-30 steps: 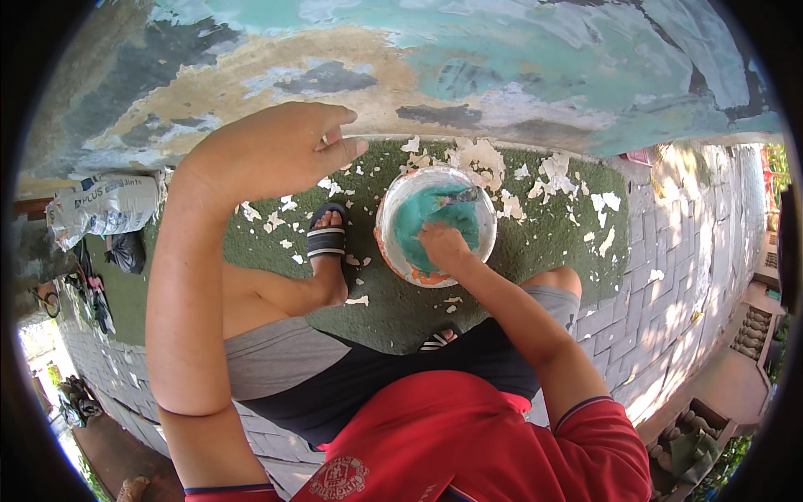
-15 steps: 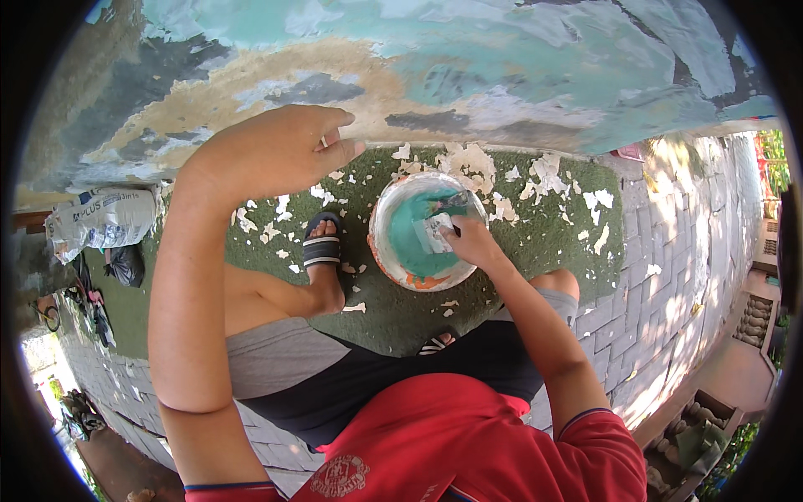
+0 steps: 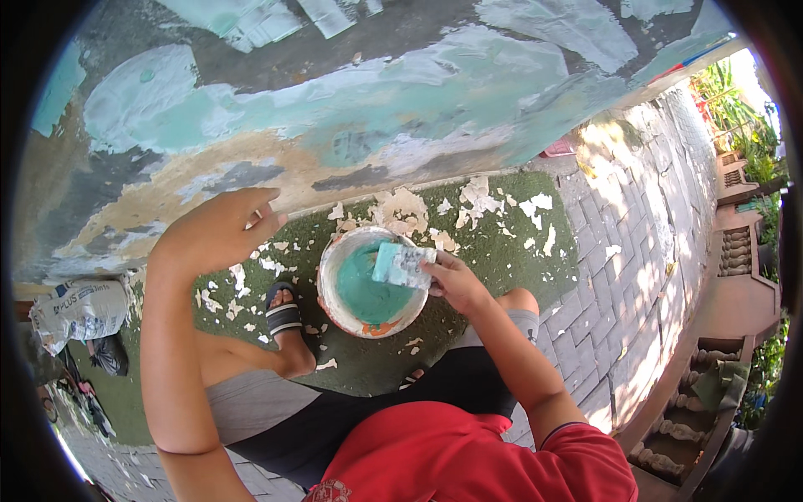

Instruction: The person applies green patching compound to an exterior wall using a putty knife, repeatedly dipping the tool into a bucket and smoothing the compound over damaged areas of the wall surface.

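Observation:
My right hand (image 3: 456, 283) is closed on a putty knife (image 3: 406, 263), its broad flat blade smeared grey-white with teal along the far edge. The blade is over the right part of a round white bucket (image 3: 328, 301) with orange patches on its rim and side. Thick teal paint (image 3: 364, 289) lies inside the bucket. My left hand (image 3: 222, 230) is raised near the foot of the wall (image 3: 335, 134), bent at the wrist. Its thumb and forefinger are apart, and nothing shows between them; the other fingers are mostly hidden.
Patchy teal, grey and tan covers the wall. Paint flakes (image 3: 401, 209) litter the green mat (image 3: 519, 259) around the bucket and my sandalled foot (image 3: 284, 318). A white sack (image 3: 79, 309) stands at the left, and grey paving (image 3: 619, 276) with a balustrade (image 3: 686, 402) lies to the right.
My right hand has lifted the putty knife out of the paint toward the bucket's right rim. The view has shifted, showing more wall; my left hand stays raised.

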